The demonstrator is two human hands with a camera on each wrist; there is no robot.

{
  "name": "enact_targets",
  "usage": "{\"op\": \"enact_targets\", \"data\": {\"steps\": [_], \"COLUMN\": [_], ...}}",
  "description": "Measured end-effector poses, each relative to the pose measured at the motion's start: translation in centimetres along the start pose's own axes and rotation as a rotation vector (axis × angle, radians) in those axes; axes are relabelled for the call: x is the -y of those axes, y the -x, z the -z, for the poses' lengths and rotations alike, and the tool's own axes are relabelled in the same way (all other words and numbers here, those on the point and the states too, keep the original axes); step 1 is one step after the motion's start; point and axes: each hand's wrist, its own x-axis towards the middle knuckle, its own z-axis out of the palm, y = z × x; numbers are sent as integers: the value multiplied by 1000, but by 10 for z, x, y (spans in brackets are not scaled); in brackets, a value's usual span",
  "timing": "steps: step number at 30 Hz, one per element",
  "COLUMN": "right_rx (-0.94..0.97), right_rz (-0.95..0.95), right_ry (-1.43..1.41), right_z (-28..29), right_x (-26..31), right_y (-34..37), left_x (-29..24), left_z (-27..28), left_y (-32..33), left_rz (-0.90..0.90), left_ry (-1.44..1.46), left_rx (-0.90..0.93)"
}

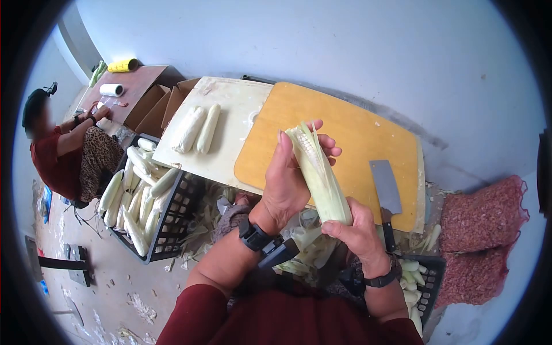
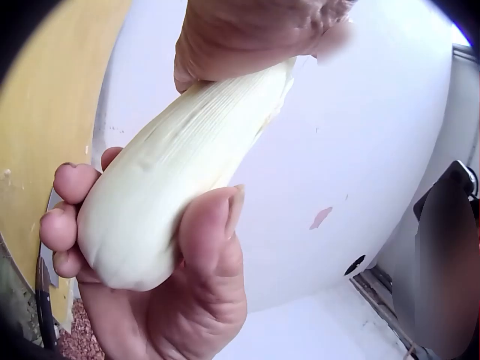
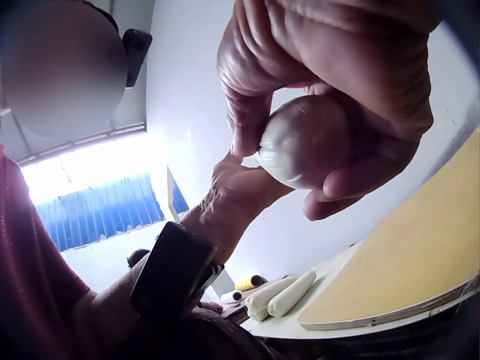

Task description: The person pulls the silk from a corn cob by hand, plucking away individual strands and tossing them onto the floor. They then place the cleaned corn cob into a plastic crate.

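Observation:
An ear of corn [image 1: 320, 183], wrapped in pale green husk, is held up over the near edge of the yellow cutting board [image 1: 345, 132]. Its husk is parted at the upper end, where white kernels show. My left hand [image 1: 289, 183] is round that upper part, thumb on the near side and fingers coming out behind. Lower down, my right hand [image 1: 363, 229] grips the rounded base, with the thumb across the husk. The left wrist view shows the smooth base of the corn [image 2: 142, 202] between the right thumb and fingers. A cleaver [image 1: 385, 187] lies on the board's right side.
Husked-looking pale ears [image 1: 208, 129] lie on the white board to the left. A black crate [image 1: 172, 215] full of corn stands below it. Red mesh sacks [image 1: 480, 221] are at the right, another crate [image 1: 434, 287] at lower right. A seated person [image 1: 63, 149] works at far left.

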Motion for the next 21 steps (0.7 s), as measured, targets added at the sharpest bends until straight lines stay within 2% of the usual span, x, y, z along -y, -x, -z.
{"op": "enact_targets", "data": {"steps": [4,6,7,9,13,15,19,21], "right_rx": [-95,-252,-255,-339,-393,-442,-431,-354], "right_rz": [78,217,208,281,315,413,426,339], "right_ry": [105,296,295,467,546,729,728,532], "right_z": [-2,-3,-3,-2,-8,-10,-12,-12], "right_x": [0,-4,-7,-13,-19,-19,-18,-20], "right_y": [2,2,2,2,6,7,9,10], "left_x": [-3,-4,-4,-5,-2,-1,0,-1], "left_z": [-3,0,1,-2,-8,-5,7,10], "left_y": [0,-1,-1,1,2,2,3,3], "left_rz": [-13,30,68,94,125,128,147,136], "left_ry": [-86,-96,-107,-90,-154,-203,-74,-39], "left_rx": [-156,-164,-168,-172,-265,-294,-216,-185]}}
